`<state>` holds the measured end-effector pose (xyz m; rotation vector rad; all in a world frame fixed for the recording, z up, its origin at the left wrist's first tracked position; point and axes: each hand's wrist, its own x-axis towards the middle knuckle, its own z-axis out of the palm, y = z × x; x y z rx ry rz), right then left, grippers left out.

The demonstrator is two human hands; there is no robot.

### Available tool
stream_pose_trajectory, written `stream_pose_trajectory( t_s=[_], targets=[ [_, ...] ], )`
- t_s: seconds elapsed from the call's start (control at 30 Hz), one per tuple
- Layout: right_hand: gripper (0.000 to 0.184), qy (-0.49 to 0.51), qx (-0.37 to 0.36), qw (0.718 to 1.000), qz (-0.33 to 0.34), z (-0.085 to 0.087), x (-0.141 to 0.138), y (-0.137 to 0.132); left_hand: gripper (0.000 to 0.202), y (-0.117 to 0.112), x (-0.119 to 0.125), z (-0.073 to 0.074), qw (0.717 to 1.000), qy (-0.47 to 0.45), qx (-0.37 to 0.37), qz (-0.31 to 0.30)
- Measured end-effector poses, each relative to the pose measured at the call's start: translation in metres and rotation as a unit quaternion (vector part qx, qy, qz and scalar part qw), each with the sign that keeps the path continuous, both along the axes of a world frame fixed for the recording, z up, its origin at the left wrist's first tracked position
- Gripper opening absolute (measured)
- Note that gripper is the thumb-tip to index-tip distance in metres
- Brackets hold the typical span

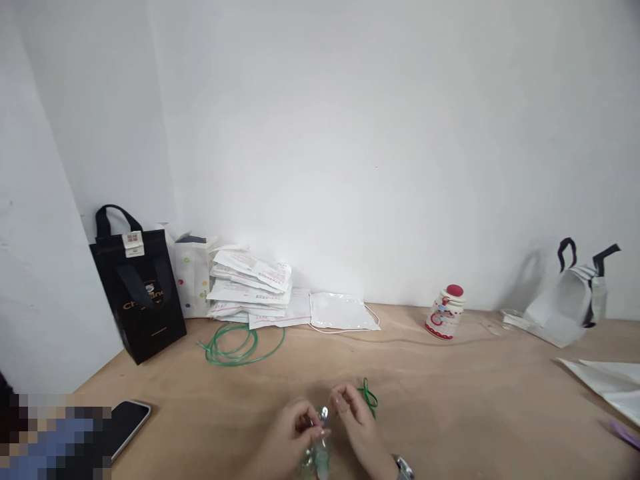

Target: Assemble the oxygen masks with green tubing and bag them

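Note:
Low in the middle of the view, both my hands hold a small clear plastic part with a greenish tint (319, 448) over the wooden table (450, 393). My left hand (290, 437) pinches it from the left. My right hand (357, 427), with a watch on its wrist, grips it from the right. A short loop of green tubing (369, 395) sticks up behind my right fingers. How the tubing joins the clear part is hidden by my fingers.
A coil of green tubing (235, 347) lies at the back left beside a stack of white sealed packets (250, 287). A black gift bag (140, 293), a phone (127, 423), a red-and-white jar (445, 312) and a tipped white bag (570, 303) stand around.

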<state>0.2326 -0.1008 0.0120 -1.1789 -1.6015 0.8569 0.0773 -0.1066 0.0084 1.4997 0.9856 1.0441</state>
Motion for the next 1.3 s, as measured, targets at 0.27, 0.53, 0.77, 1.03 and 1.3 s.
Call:
stream_pose_trajectory(
  t_s=[0.27,0.53,0.77,1.03,1.3],
  targets=[
    [0.033,-0.147,0.028,0.988,0.046,-0.004,-0.01,-0.01,0.008,-0.002,0.001,-0.006,1.0,0.018,0.001,0.019],
    [0.039,0.14,-0.116,0.98,0.077,-0.007,-0.005,0.001,0.05,-0.006,-0.001,0.002,0.98,-0.17,-0.062,0.081],
    [0.038,0.075,-0.116,0.987,0.084,-0.009,-0.008,-0.006,0.038,-0.005,0.002,-0.009,0.978,-0.176,-0.088,0.074],
    [0.034,-0.017,-0.062,0.998,0.026,-0.012,-0.013,-0.005,0.04,-0.006,-0.001,-0.009,0.986,-0.138,-0.054,0.075],
    [0.032,-0.036,-0.057,0.998,0.009,-0.014,-0.016,-0.006,0.037,-0.007,0.0,-0.012,0.992,-0.077,-0.011,0.099]
  ],
)
